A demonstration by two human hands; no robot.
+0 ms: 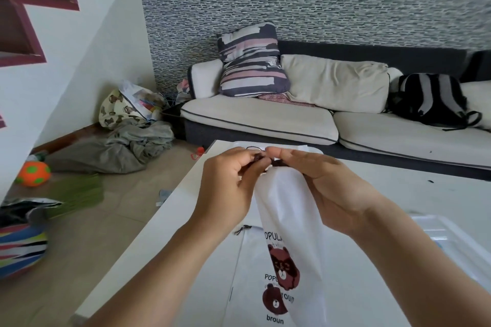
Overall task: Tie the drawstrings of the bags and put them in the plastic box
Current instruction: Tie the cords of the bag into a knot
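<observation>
Drawstring bag (289,210), white with brown bear prints and lettering, is held up above the white tabletop (398,194), its gathered neck at the top between the two hands. Left hand (228,186) has its fingers curled in, pinching the dark drawstring (259,158) just left of the neck. Right hand (326,188) wraps its fingers round the right side of the neck and pinches the cord at the top, its thumb nearly meeting the left thumb. From there the bag body hangs down toward the near edge of the view, between the forearms.

A second bag (252,273) of the same print lies flat on the tabletop under and to the left of the held one, with its own dark cord end (242,229) showing near the left wrist. More white material (292,147) lies on the far side of the tabletop behind the hands; what it is cannot be told.

On the right, near the right forearm, the clear plastic box (451,236) sits on the tabletop; only part of it shows and its contents cannot be made out.

Beyond the tabletop stands a sofa (265,119) with a striped pillow (249,61) and a black backpack (430,98). On the floor at left lie a grey cloth heap (119,151) and an orange ball (33,174).
</observation>
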